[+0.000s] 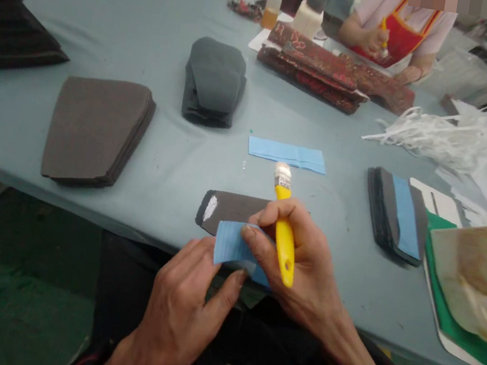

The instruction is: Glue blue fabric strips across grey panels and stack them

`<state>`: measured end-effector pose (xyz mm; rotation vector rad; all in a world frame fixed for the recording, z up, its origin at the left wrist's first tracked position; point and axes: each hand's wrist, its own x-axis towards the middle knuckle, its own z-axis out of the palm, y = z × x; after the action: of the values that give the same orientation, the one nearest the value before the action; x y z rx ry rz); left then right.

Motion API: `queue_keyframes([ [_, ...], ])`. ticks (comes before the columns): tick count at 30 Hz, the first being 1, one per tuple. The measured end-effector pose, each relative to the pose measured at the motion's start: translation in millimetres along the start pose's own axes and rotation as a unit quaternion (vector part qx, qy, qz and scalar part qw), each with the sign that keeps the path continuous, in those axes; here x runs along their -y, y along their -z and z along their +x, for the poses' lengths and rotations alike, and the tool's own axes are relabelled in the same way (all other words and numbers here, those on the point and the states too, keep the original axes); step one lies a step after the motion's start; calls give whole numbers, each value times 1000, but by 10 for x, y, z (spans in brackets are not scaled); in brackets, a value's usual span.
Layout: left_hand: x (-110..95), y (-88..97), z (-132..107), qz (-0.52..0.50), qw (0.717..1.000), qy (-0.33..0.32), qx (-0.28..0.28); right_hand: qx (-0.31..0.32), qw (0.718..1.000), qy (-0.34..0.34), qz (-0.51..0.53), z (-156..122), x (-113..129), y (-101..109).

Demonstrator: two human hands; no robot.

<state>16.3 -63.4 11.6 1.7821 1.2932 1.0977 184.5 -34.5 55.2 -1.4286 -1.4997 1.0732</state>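
Observation:
My right hand (306, 253) is closed around a yellow-handled paintbrush (284, 237), its bristles pointing away from me and coated white. The thumb of that hand also presses a blue strip (231, 243) of fabric-like material, which bends downward. My left hand (185, 296) curls its fingers behind the strip's left end, with the thumb below; the fingertips are hidden. Just beyond lies a dark grey-brown piece (240, 206) with a white smear near its left end, partly covered by my right hand. Past the brush tip rests another blue strip (287, 154), flat on the table.
Stacks of brown pieces (93, 129) and dark grey pieces (215, 81) stand to the left. At right are dark pieces with a blue strip (403, 215), a stained bag-like item (477, 272) and white strips (438, 132). Across the table, a person in a red apron (398, 35) holds a brush.

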Motion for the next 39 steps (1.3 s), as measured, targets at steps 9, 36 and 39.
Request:
queue_keyframes([
  [9,256,62,-5,275,947,-167,14,-14,1000,-14,-20,352,-61,-153],
  [36,341,104,-71,235,959,-155,35,24,996,-30,-75,473,-329,-213],
  [39,358,101,-74,227,962,-150,38,24,996,-24,-85,480,-323,-214],
])
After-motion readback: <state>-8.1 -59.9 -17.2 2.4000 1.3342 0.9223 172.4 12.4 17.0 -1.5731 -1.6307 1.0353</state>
